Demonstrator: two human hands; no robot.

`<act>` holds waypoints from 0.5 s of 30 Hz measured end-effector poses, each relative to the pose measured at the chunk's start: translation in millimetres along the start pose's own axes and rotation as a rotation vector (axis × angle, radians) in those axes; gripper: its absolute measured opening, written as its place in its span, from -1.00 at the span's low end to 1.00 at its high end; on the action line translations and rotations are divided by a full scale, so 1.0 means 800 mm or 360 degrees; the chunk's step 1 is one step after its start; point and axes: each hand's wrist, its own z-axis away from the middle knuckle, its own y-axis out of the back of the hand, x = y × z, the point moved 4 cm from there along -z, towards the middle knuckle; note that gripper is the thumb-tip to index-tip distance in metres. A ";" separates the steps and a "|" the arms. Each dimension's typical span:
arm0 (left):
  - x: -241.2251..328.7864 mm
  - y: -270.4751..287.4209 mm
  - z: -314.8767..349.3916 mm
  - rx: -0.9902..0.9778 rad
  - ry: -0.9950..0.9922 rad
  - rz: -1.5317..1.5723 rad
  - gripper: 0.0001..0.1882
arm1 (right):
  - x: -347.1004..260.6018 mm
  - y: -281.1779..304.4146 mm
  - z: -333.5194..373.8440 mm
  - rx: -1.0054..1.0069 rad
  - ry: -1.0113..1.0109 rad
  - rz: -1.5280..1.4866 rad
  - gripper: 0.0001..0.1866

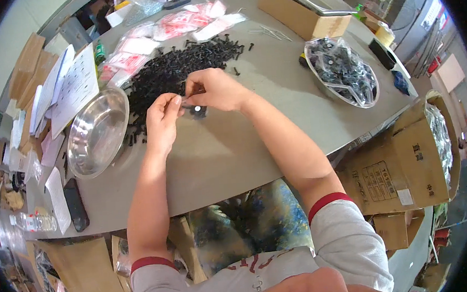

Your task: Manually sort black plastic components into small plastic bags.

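Note:
My left hand [164, 118] and my right hand [215, 90] meet over the near edge of a heap of black screws [156, 75]. The fingers of both are closed in a pinch, tip to tip. Below the right fingertips hangs a small clear plastic bag [198, 111] with dark parts and a bright round spot; its upper edge seems to lie between the fingers, which partly hide it. To the right, a metal bowl [370, 103] holds several similar clear bags with black parts [342, 69].
An empty steel basin [98, 134] tilts left of the heap. Red-and-white plastic packets [188, 20] lie behind it, with thin pale rods [271, 32] nearby. A cardboard box [303, 17] bears a metal tray. Papers [75, 87], a phone [76, 205] and a bottle [34, 222] line the left edge.

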 end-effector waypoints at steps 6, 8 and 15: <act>0.029 -0.012 0.010 0.0162 -0.0593 -0.0550 -0.91 | -0.008 -0.004 0.006 -0.0171 -0.0006 0.0202 -0.81; 0.032 -0.010 0.012 0.0210 -0.0625 -0.0434 -0.91 | -0.011 -0.008 0.004 -0.0174 0.0066 0.0022 -0.82; 0.031 0.011 0.004 0.0430 -0.0587 0.0047 -0.91 | 0.005 0.005 0.003 -0.0235 0.0044 -0.0400 -0.86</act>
